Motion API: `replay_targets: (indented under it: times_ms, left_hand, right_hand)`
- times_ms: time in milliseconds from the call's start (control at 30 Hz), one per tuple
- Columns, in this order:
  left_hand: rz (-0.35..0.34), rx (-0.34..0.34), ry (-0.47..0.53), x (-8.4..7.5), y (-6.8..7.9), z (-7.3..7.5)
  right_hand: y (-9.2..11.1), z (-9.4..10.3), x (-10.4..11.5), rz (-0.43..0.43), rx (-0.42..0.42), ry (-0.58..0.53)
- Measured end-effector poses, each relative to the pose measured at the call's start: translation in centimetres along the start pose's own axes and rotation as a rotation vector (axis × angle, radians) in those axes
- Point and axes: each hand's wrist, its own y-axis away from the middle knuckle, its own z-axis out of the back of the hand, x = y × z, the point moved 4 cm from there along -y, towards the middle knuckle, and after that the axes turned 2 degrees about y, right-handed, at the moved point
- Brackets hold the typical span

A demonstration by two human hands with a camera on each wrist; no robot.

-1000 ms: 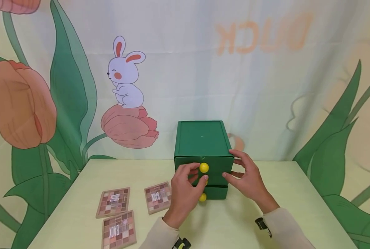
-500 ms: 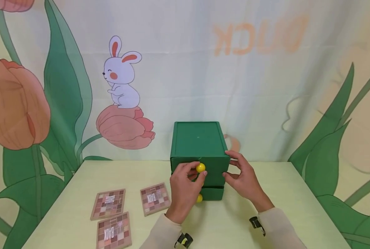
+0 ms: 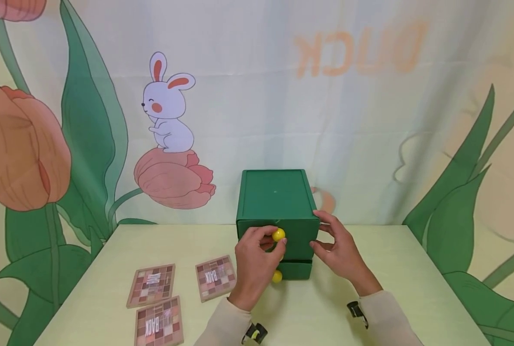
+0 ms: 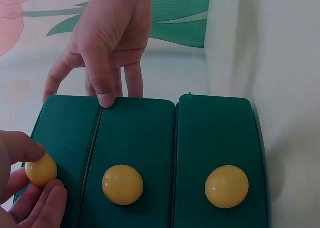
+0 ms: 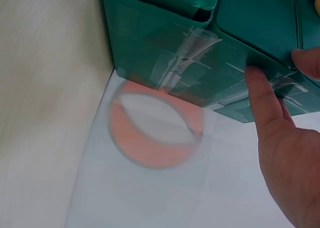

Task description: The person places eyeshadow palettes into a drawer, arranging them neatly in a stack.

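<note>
One yellow knob (image 3: 278, 234) sits pinched in my left hand (image 3: 258, 254); rightward, my spread right hand (image 3: 340, 247) touches the green drawer cabinet (image 3: 278, 204).

In the head view, the left hand (image 3: 257, 262) hides most of the middle knob (image 4: 123, 185) behind it, and the lowest palette (image 3: 159, 323) to its left runs off the bottom edge. Beyond the right hand (image 3: 343, 252), the orange lettering (image 3: 349, 52) looks blurred.

Mirrored "DUCK" on backdrop (image 3: 257, 110); "BACK" on right case (image 3: 222, 284), front case (image 3: 167, 312).
</note>
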Motion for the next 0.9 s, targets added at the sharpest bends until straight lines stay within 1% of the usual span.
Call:
replay_targets:
  times_ms: [167,467,767,900]
  left_hand:
    - [0.006,-0.008,-0.005,0.0,0.2,0.3]
    - [0.015,0.004,-0.006,-0.2,0.6,0.9]
    - [-0.005,0.019,0.017,-0.8,1.5,1.3]
    - [-0.006,0.031,0.007,-1.0,2.1,1.4]
  right_hand:
    - [0.0,-0.1,0.0,-0.006,0.027,0.001]
    - [-0.1,-0.1,0.2,0.029,0.055,0.014]
    - [0.0,0.1,-0.2,0.019,0.050,0.026]
    - [0.1,0.2,-0.4,0.020,0.056,0.014]
